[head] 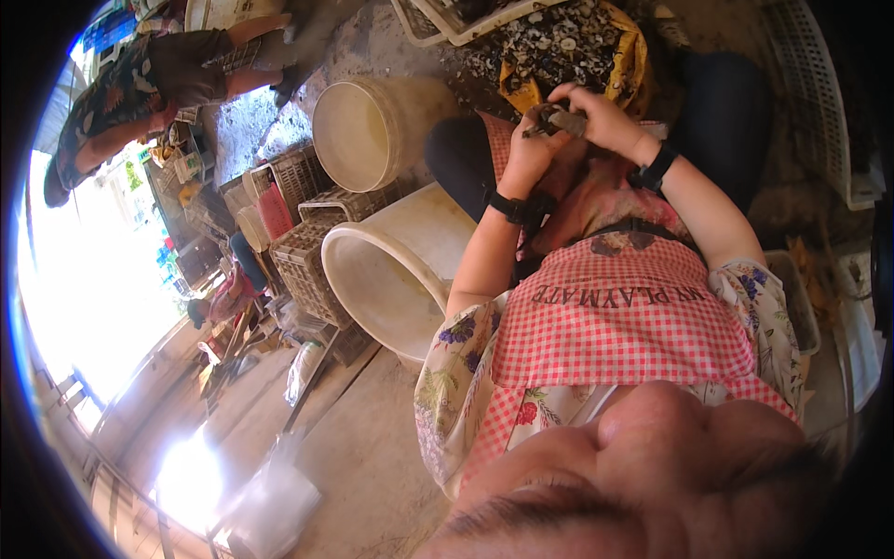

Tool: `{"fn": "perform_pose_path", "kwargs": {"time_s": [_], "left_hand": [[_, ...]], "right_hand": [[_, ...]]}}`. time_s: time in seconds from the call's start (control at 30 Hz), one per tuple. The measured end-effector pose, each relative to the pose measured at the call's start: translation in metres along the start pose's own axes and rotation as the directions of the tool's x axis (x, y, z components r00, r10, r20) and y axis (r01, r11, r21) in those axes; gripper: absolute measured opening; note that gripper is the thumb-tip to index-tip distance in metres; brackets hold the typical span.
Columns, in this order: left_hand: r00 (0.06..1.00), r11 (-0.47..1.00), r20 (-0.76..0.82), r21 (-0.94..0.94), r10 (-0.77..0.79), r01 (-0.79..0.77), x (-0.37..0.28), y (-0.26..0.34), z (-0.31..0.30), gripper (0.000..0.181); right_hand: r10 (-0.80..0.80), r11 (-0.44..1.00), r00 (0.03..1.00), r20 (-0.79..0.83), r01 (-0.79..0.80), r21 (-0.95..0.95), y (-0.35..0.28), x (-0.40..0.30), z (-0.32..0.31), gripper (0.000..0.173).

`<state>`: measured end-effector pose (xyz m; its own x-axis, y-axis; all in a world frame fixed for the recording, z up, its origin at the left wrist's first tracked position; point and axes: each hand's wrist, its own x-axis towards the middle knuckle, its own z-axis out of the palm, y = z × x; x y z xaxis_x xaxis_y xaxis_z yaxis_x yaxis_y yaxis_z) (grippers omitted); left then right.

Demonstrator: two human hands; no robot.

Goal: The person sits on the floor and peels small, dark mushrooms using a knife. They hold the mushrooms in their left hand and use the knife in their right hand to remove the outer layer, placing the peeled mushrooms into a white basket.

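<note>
My left hand [529, 155] and my right hand [606, 124] meet in front of my lap, above a stained red cloth. Fingers of my left hand close around a small dark clump [536, 130], perhaps shellfish. My right hand grips a grey, shell-like piece [569, 123] against it; exactly what it is cannot be told. Just beyond the hands, a yellow sack [628, 52] lies open around a heap of small dark and pale shells [552, 42]. Both wrists wear black bands, and a red checked apron [621, 321] covers my front.
A large pale tub [377, 234] and a round bucket [391, 133] lie tipped at my left, near brown plastic crates [311, 269]. White crates stand ahead [482, 24] and at right [814, 98]. A person [126, 105] stands at upper left; another [227, 297] sits farther off.
</note>
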<state>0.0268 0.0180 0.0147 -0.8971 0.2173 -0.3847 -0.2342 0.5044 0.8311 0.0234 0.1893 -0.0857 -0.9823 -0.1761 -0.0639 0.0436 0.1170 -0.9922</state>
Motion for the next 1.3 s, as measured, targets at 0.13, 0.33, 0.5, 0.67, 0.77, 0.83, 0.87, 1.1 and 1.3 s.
{"fn": "perform_pose_path", "kwargs": {"time_s": [0.13, 0.33, 0.5, 0.67, 0.77, 0.83, 0.87, 1.1, 1.3], "left_hand": [[0.999, 0.988, 0.007, -0.148, -0.046, 0.046, -0.004, 0.009, 0.001, 0.045], [0.991, 0.965, 0.029, -0.226, -0.133, 0.136, 0.001, 0.013, -0.006, 0.043], [0.983, 0.965, 0.036, -0.186, -0.181, 0.184, -0.002, 0.020, -0.009, 0.046], [0.990, 0.953, 0.011, -0.270, -0.141, 0.138, -0.008, 0.018, -0.008, 0.049], [0.991, 0.928, 0.017, -0.348, -0.134, 0.131, -0.003, 0.008, -0.007, 0.049], [0.983, 0.935, -0.003, -0.309, -0.184, 0.174, -0.001, -0.002, -0.009, 0.049], [0.988, 0.964, -0.013, -0.221, -0.154, 0.148, -0.003, -0.003, -0.009, 0.048], [0.971, 0.968, 0.046, 0.100, -0.236, 0.230, 0.024, -0.023, -0.012, 0.051], [0.986, 0.931, -0.002, 0.330, 0.167, -0.157, 0.080, -0.008, -0.039, 0.037]], "right_hand": [[0.239, 0.946, 0.953, -0.187, -0.272, -0.179, 0.013, 0.004, -0.024, 0.029], [0.033, 0.999, 0.997, 0.065, -0.033, 0.000, -0.022, 0.000, 0.001, 0.032], [0.005, 1.000, 0.992, -0.126, -0.001, 0.027, 0.017, 0.005, -0.002, 0.036], [0.102, 0.989, 0.970, -0.220, -0.123, -0.084, 0.051, 0.004, -0.015, 0.036], [0.065, 0.996, 0.974, -0.218, -0.076, -0.044, 0.026, 0.010, 0.000, 0.032], [-0.101, 0.995, 0.990, 0.095, 0.099, 0.027, -0.024, 0.001, 0.008, 0.030], [0.052, 0.999, 0.998, 0.022, -0.052, -0.002, -0.017, 0.004, 0.001, 0.030], [0.258, 0.966, 0.953, -0.162, -0.254, 0.046, 0.070, 0.004, -0.011, 0.037], [0.411, 0.908, 0.863, -0.295, -0.359, 0.214, 0.106, 0.001, -0.014, 0.044]]}}
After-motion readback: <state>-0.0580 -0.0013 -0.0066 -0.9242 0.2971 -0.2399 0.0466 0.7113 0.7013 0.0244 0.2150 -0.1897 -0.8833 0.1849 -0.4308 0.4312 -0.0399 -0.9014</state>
